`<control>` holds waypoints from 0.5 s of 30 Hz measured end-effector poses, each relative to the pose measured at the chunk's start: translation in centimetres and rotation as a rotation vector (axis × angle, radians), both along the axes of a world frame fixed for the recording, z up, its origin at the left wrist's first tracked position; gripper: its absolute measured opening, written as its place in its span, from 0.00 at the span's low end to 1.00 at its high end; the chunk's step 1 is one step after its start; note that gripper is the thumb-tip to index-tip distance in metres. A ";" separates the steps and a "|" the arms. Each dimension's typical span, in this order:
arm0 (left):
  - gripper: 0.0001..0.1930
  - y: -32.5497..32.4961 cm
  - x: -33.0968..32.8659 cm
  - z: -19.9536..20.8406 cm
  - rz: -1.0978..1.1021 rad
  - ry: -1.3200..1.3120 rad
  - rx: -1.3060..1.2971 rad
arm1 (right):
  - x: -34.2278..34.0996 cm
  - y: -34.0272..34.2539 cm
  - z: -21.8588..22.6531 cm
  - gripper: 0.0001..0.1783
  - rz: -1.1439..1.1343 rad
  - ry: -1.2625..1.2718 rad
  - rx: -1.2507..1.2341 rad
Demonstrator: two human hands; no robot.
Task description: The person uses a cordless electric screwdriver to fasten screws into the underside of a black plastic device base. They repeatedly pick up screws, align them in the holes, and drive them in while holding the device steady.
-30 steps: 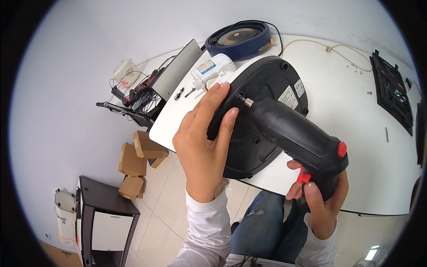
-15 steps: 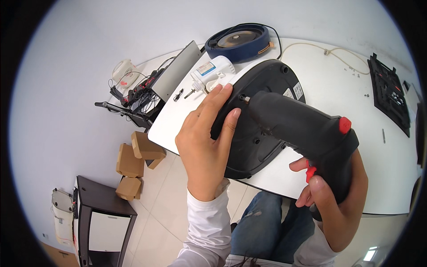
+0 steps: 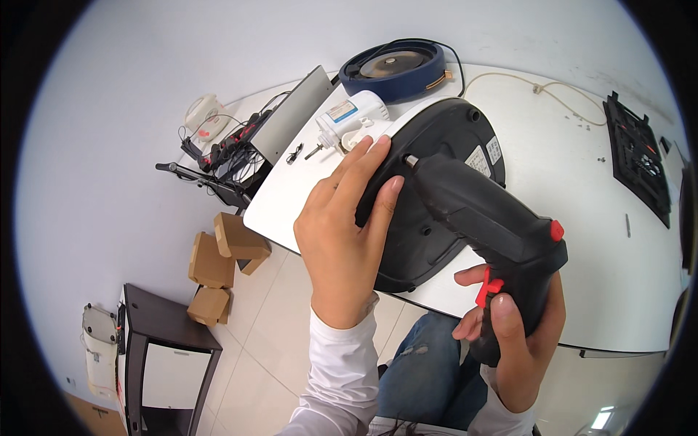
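Observation:
My left hand (image 3: 342, 225) grips the left edge of a black rounded plastic base (image 3: 414, 254), thumb on its underside and fingers at the rim. The base stands tilted at the table's edge, with its underside, screw holes and white labels facing me. My right hand (image 3: 520, 334) is wrapped round the handle of a black cordless screwdriver (image 3: 483, 211) with a red trigger and red button. A finger lies beside the trigger. The screwdriver's metal tip is at a hole near the base's upper left edge; the bit's end is hidden in it.
Behind the base lie a white motor-like part (image 3: 352, 116) with a metal shaft and a dark blue round appliance (image 3: 392, 69). A black tool case (image 3: 636, 156), small screws and a beige cable (image 3: 538, 89) are at the right. Cardboard boxes (image 3: 211, 261) sit on the floor at left.
The screwdriver's rear end and my right hand have swung left and slightly down. The base and my left hand have shifted a little to the right.

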State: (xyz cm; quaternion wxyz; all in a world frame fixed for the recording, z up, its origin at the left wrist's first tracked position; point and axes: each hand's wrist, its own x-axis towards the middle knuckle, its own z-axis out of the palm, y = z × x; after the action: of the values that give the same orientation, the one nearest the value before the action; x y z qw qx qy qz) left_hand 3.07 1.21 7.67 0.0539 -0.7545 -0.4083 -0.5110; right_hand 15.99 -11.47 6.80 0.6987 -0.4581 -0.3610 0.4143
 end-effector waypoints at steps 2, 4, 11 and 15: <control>0.16 0.1 -0.1 0.0 -0.001 0.004 0.011 | -0.6 0.1 0.1 0.26 -0.061 -0.065 -0.006; 0.16 0.1 -0.1 -0.1 0.004 0.017 0.027 | -0.9 0.0 0.3 0.27 -0.101 -0.105 0.004; 0.16 -0.1 0.1 0.2 0.039 0.033 0.006 | -0.2 0.0 1.0 0.28 -0.074 -0.121 -0.037; 0.16 0.0 0.0 0.0 0.019 0.013 0.010 | -0.2 0.1 0.8 0.29 -0.092 -0.115 -0.023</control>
State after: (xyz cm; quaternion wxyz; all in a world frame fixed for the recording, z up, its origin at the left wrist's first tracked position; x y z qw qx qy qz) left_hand 3.08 1.25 7.62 0.0654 -0.7536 -0.4127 -0.5074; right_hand 15.77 -11.32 7.57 0.6899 -0.5053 -0.3741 0.3590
